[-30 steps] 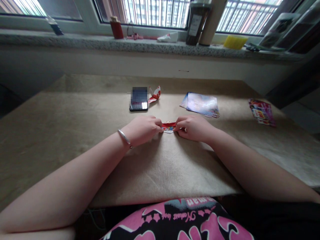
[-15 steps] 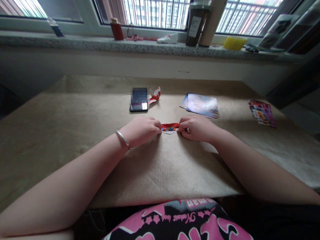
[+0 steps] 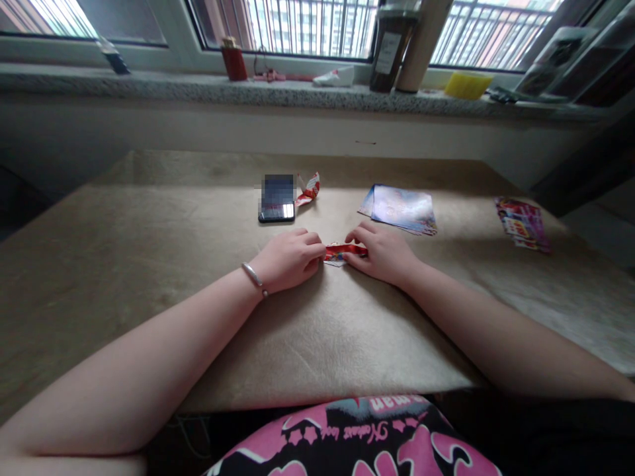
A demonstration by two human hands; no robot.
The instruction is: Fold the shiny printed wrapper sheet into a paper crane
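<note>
A small folded piece of printed paper (image 3: pixel 336 252), red with coloured figures and a white pointed lower edge, lies on the table in front of me. My left hand (image 3: pixel 296 259) has its fingers curled and closed on the paper's left end, partly hiding it. At the other end my right hand (image 3: pixel 381 251) holds the paper between thumb and fingers, the thumb pressing along the near side and the index finger on the far side. A silver bangle (image 3: pixel 254 277) circles my left wrist.
Beyond my left hand lie a black phone (image 3: pixel 276 200) and a crumpled red-and-white wrapper (image 3: pixel 309 190). Bluish picture sheets (image 3: pixel 403 207) are stacked past my right hand. Several pink cards (image 3: pixel 523 225) sit at the far right. A stone windowsill (image 3: pixel 278 92) carries bottles and small items.
My right hand has shifted its grip inward along the paper, thumb and index finger now further apart. The left hand has moved slightly right, and the paper looks more folded down.
</note>
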